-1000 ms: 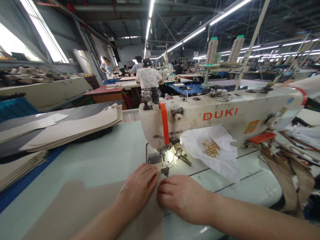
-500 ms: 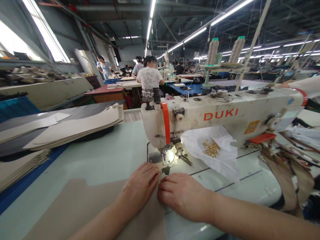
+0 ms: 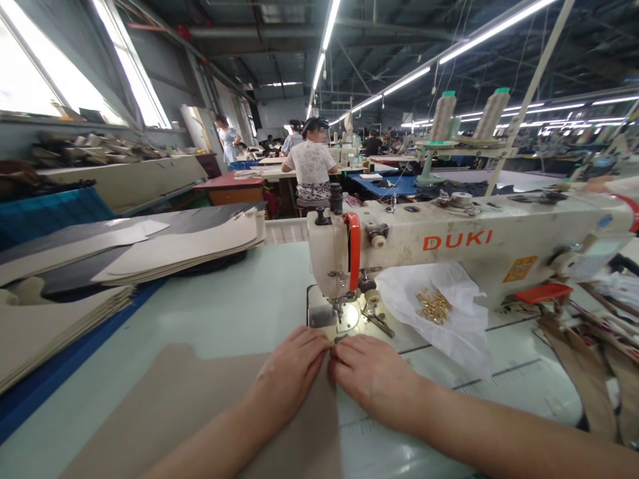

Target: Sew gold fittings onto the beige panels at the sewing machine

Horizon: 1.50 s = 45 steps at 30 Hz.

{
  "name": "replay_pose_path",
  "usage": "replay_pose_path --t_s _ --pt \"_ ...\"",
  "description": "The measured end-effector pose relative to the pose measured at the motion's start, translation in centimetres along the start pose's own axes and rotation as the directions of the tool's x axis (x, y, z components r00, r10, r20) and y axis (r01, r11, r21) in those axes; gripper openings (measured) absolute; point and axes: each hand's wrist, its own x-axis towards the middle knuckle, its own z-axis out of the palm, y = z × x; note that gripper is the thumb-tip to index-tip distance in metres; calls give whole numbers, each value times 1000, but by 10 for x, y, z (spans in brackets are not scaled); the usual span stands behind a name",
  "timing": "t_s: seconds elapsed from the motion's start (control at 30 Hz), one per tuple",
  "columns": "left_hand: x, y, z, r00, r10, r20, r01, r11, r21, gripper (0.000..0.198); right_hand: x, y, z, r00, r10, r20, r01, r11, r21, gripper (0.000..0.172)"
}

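Note:
A flat taupe fabric panel [image 3: 214, 399] lies on the pale green table in front of the sewing machine [image 3: 399, 239]. My left hand [image 3: 294, 369] rests over its far right corner, fingers closed and pinching the edge. Close beside it, my right hand [image 3: 372, 372] is also closed at that corner, its fingertips almost meeting the left ones. The fingers hide most of the pinched part. Just beyond them are the presser foot [image 3: 341, 309] and the lit metal needle plate [image 3: 350, 319], with the panel's corner short of the needle.
A white cloth [image 3: 399, 293] holding small gold-coloured metal pieces [image 3: 433, 307] lies under the machine arm. Stacked beige panels [image 3: 200, 246] stand on the left. Brown straps [image 3: 579, 366] hang at the right, and thread cones [image 3: 443, 116] rise behind. A person [image 3: 312, 163] sits farther back.
The camera view has shifted left, so the scene sits farther right. Both hands stay pinched at the panel's corner, and the fingertips have come a little closer together.

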Motion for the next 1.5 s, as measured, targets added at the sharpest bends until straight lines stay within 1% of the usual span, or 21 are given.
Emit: replay_pose_path --t_s 0.2,0.37,0.57,0.7,0.83,0.97,1.13,1.23,1.4,1.5 --pt "1 1 -1 1000 -6 -3 6 1000 -7 21 0 -2 0 1000 21 19 -21 1000 11 8" --pt "3 -1 2 999 13 -45 -13 1000 -3 21 1 1 1 999 44 22 -45 998 36 7" --pt "12 -8 11 998 21 -64 -20 1000 24 20 4 13 -4 997 43 62 -44 999 18 6" --pt "21 -14 15 997 1 -81 1 1000 26 19 5 25 -5 996 43 84 -44 999 1 7" --pt "28 -20 19 997 -12 -74 13 1000 12 18 6 36 -1 998 30 63 -29 1000 -9 6" --pt "32 -24 22 996 -5 -93 6 1000 18 18 7 41 3 999 41 26 -41 999 24 5" --pt "35 -28 23 994 11 -109 -6 999 48 20 8 43 5 997 71 35 -73 996 52 3" --pt "36 -30 23 995 13 -103 -7 999 54 22 8 44 4 996 82 46 -84 995 47 4" --pt "37 -31 23 992 39 -124 -32 998 61 27 8 44 4 996 83 40 -85 996 31 6" --pt "38 -31 22 991 35 -126 -28 998 58 29 7 44 4 996 83 33 -84 996 31 6"
